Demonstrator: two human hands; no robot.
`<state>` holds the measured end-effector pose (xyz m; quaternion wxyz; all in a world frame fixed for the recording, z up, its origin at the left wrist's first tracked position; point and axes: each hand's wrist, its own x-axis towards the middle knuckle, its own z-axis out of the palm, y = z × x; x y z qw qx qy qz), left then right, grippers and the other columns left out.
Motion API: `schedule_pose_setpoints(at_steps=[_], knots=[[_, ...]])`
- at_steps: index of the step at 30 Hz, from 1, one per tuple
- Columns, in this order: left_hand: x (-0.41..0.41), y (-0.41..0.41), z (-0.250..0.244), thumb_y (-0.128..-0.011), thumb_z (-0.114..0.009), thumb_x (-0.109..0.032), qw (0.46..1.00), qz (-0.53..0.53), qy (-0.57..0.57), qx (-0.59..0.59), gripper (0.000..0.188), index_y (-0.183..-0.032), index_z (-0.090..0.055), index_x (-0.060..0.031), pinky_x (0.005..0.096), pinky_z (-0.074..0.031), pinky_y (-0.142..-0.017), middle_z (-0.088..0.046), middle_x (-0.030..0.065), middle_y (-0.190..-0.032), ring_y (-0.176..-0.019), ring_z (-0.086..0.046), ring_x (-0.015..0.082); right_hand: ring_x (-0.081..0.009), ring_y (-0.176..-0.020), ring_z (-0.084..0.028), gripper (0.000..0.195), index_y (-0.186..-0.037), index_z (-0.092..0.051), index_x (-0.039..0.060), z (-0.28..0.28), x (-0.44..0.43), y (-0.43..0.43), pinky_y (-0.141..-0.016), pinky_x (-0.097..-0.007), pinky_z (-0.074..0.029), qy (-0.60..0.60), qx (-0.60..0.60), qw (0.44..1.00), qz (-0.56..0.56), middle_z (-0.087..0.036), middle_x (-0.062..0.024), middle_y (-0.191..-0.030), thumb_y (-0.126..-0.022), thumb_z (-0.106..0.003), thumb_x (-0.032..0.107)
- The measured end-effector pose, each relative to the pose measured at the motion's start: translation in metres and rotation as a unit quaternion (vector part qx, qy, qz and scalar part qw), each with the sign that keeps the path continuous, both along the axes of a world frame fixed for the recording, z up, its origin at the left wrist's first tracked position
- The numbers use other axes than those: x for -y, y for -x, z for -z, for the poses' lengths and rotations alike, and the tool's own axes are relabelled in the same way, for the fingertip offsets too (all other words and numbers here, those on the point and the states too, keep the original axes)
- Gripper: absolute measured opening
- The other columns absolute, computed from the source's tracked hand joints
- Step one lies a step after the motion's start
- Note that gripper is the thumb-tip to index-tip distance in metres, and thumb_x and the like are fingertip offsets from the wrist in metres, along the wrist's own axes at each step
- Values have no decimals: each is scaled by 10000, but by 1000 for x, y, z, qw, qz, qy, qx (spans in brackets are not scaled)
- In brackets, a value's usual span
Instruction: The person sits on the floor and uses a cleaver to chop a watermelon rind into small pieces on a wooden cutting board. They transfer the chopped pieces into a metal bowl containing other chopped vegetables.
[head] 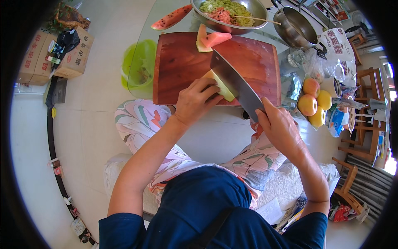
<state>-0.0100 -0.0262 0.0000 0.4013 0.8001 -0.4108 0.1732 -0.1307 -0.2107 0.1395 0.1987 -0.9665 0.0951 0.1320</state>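
Observation:
My left hand [199, 96] holds a pale piece of watermelon rind [223, 86] near the front edge of a reddish wooden cutting board [183, 65]. In my right hand [278, 126] is a cleaver [238, 82], gripped at the handle end, its wide blade tilted close along the rind's right side. Whether the edge touches the rind I cannot tell. At the board's back edge lie a pink watermelon piece [217, 39] and a strip of rind [202, 42]. Behind the board, a metal bowl [214, 25] holds chopped green and pink bits and a chopstick-like stick. A seeded watermelon wedge [172, 18] rests left of the bowl.
Left of the board, a green bin [130, 63] shows partly through the glass tabletop. A steel pot [295, 28] stands at the back right. Several apples [307, 105] and plastic bags [335, 43] lie on the right. Cardboard boxes [74, 53] are on the far left.

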Motion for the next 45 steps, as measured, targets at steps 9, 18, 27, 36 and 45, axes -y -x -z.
schedule_pose_setpoints(at_steps=[9, 18, 27, 36, 45], knots=[[0, -1, -1, -702, -789, -139, 1000, 2, -2, -2, 192, -867, -697, -105, 318, -558, -658, -646, 4, -960, -818, -656, 209, -420, -656, -624, 164, -1014, -494, 17, 3, 2, -2, -646, -526, -481, 6, -11, 1000, -5, -616, -233, -676, -961, -512, 171], [0, -1, -2, -699, -790, -139, 1000, 5, 2, -14, 192, -863, -697, -102, 323, -558, -683, -651, 9, -946, -822, -655, 218, -407, -682, -634, 177, -993, -510, -2, 10, 6, -7, -662, -482, -497, 21, -8, 999, -27, -640, -213, -700, -957, -518, 172], [0, 1, -3, -677, -802, -127, 1000, 15, 11, -18, 216, -862, -692, -104, 326, -556, -683, -657, 17, -948, -813, -654, 233, -429, -679, -626, 165, -981, -473, -6, 36, -11, -36, -635, -517, -493, 10, 30, 999, -25, -618, -242, -681, -949, -513, 151], [0, -1, 0, -695, -789, -109, 1000, 22, 19, -9, 194, -863, -696, -82, 331, -554, -685, -656, 26, -942, -820, -649, 229, -489, -785, -602, 224, -1016, -531, -22, 37, 6, -42, -755, -533, -476, -144, 54, 986, 63, -636, -280, -801, -933, -535, 185], [-2, 1, 0, -695, -789, -115, 1000, 16, 14, -4, 204, -875, -699, -80, 339, -555, -702, -652, 20, -970, -832, -646, 231, -467, -746, -595, 182, -947, -519, 4, 24, 6, -12, -713, -551, -451, -23, 108, 994, -14, -622, -260, -743, -937, -534, 185]])
